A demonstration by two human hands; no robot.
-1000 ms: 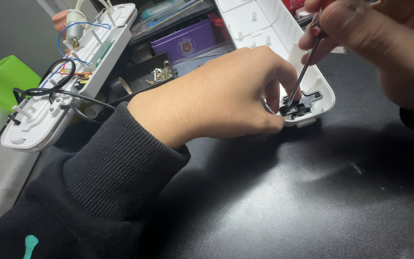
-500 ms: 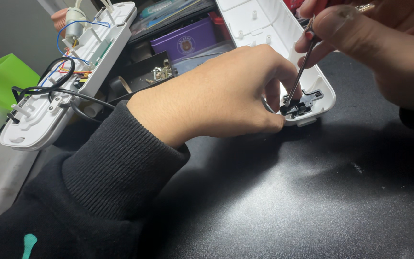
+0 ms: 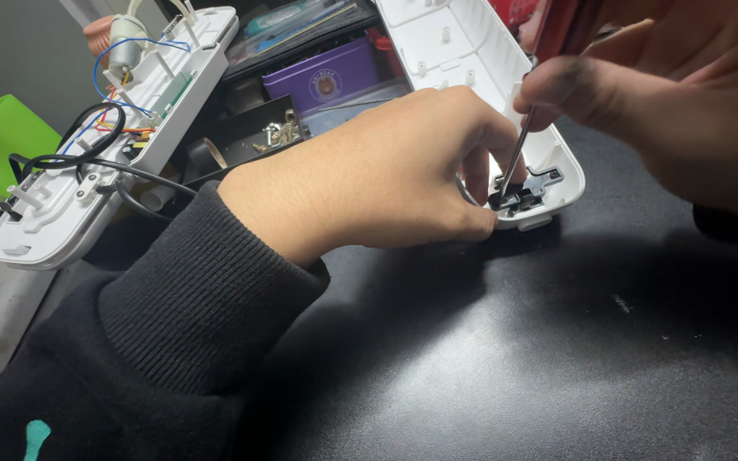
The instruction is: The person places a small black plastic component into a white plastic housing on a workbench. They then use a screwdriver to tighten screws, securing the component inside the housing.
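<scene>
black tabletop (image 3: pixel 514 376). left hand (image 3: pixel 386 175) pinches the white plastic shell (image 3: pixel 463 51) end steady; right hand (image 3: pixel 668 111) grips a screwdriver (image 3: pixel 518 149), tip in black clip (image 3: pixel 527 189). mid-screwing; needs steady vertical turning.

Head camera — looking down, close in

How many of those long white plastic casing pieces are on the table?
2. One white casing lies under the left hand and right hand, which holds a screwdriver. The other white casing, with wires, lies at far left. More may be hidden.
</scene>
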